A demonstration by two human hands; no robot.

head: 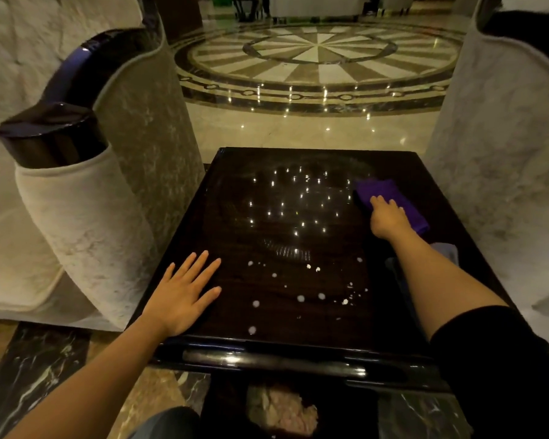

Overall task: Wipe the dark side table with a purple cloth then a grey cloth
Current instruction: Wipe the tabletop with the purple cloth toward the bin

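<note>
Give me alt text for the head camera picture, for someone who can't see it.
A person's right hand presses a purple cloth on the far right of a glossy dark side table, while the left hand lies flat near its front left edge. White specks dot the near tabletop; pale armchairs flank it.

the right forearm point(431, 274) covers most of a grey cloth point(446, 250) near the counter's point(267, 312) right edge, leaving only a corner. the right hand point(387, 221) hides part of the purple cloth point(390, 198). both armchairs point(86, 191) are cut off by the picture's edges. whether the white specks point(300, 298) are liquid or crumbs is unclear.
</note>
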